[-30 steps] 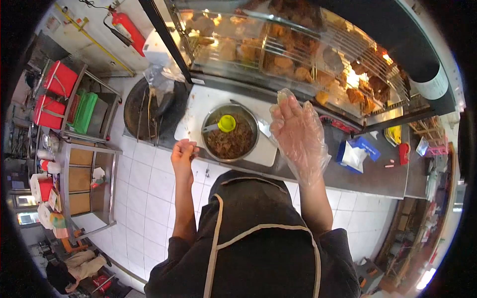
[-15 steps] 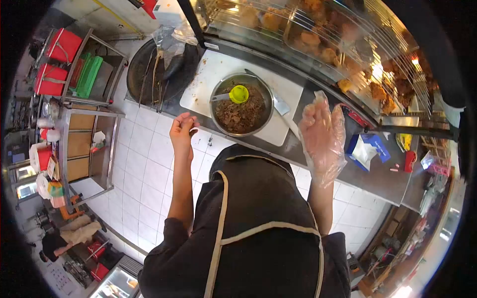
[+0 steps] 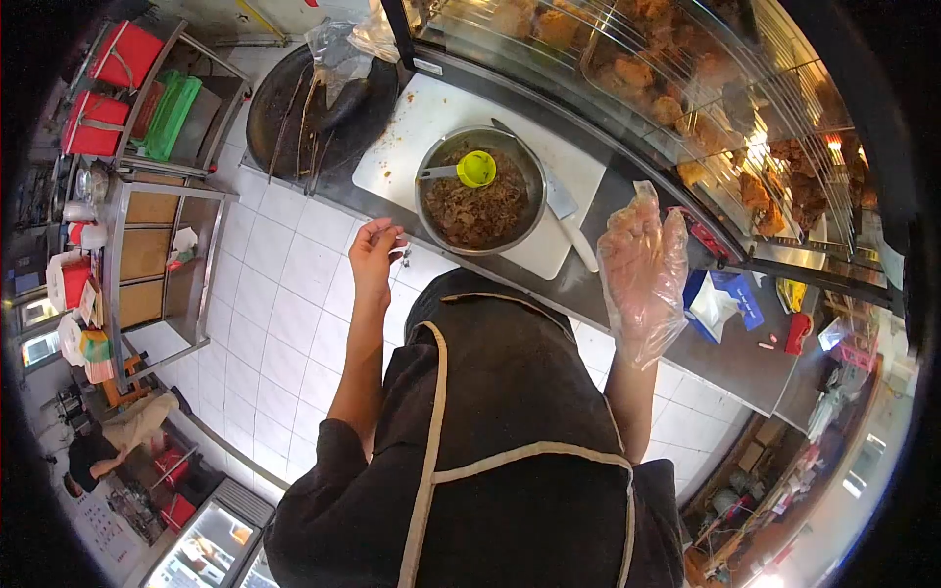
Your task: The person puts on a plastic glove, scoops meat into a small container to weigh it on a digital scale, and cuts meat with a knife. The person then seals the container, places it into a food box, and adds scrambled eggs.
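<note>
My left hand [image 3: 374, 257] is bare and hovers off the front edge of the counter, left of a metal bowl [image 3: 428, 218]. Its fingers are loosely curled and apart, with nothing visible in them. A clear plastic glove covers my right hand [image 3: 642, 274], which is raised over the counter on the right with palm up and fingers stretched out. Shredded brown meat [image 3: 480, 211] fills the bowl, and a yellow-green measuring scoop [image 3: 477, 169] rests on it. The bowl stands on a white cutting board [image 3: 417, 118]. Partly behind it lies a knife [image 3: 578, 243] with a white handle.
A glass display case [image 3: 627, 108] with fried food runs along the back. To the left sits a dark round pan [image 3: 270, 127] holding tongs and a plastic bag. A blue and white box [image 3: 720, 304] is on the right. A metal rack [image 3: 123, 255] and a distant person [image 3: 93, 456] are at left.
My left hand has shifted slightly right and up, its fingers loosening. My right hand stays open, nearly in place. The whole view has tilted a little.
</note>
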### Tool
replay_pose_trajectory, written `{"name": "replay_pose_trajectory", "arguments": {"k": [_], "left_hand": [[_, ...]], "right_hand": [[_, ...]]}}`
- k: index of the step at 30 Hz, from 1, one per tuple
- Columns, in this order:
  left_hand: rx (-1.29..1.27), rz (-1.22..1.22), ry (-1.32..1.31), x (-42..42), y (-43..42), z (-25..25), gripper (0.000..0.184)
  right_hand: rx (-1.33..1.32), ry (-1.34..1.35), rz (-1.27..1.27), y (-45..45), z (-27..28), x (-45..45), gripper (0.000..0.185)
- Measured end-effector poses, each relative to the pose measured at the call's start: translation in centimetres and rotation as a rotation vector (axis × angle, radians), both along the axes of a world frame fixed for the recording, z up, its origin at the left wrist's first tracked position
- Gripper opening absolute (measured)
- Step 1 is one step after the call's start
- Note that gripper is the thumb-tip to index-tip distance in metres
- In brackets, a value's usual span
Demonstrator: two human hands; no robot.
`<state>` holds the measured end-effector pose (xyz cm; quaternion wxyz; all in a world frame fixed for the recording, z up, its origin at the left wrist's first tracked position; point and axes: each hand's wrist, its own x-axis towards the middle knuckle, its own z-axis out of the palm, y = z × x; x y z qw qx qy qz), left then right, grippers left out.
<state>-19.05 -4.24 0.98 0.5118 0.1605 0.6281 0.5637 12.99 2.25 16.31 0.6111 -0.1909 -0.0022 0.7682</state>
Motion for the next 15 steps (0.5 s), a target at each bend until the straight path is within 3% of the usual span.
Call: {"name": "replay_pose_trajectory", "arguments": {"k": [3, 4, 5, 7, 9, 10, 12, 15], "left_hand": [[0.007, 0.01, 0.017, -0.6, -0.2, -1.2, 0.021], [-0.009, 0.005, 0.037, -1.0, -0.2, -1.8, 0.02], [0.002, -0.007, 0.03, -1.1, -0.2, -1.6, 0.02], [-0.012, 0.015, 0.017, -1.0, 0.3, -1.0, 0.02], [-0.002, 0.015, -0.014, -1.1, 0.9, -0.6, 0.023], [-0.015, 0.018, -0.006, -1.1, 1.2, -0.1, 0.023], [-0.016, 0.01, 0.001, -1.4, 1.5, 0.1, 0.023], [-0.022, 0.013, 0.025, -1.6, 1.8, 0.0, 0.023]], "right_hand": [[0.039, 0.069, 0.017, 0.0, -2.5, 0.2, 0.02], [-0.029, -0.084, -0.104, -0.6, -3.4, -0.7, 0.016], [0.11, -0.163, -0.027, -1.0, -3.1, -1.5, 0.014], [-0.211, -0.258, 0.083, -1.6, -4.7, -2.7, 0.014], [-0.088, -0.101, 0.291, -2.2, -7.9, -3.6, 0.019], [-0.093, -0.1, 0.279, -2.5, -8.0, -4.1, 0.019], [-0.348, -0.164, 0.305, -3.1, -7.9, -5.2, 0.024], [-0.323, -0.2, 0.316, -3.5, -8.8, -5.8, 0.025]]}}
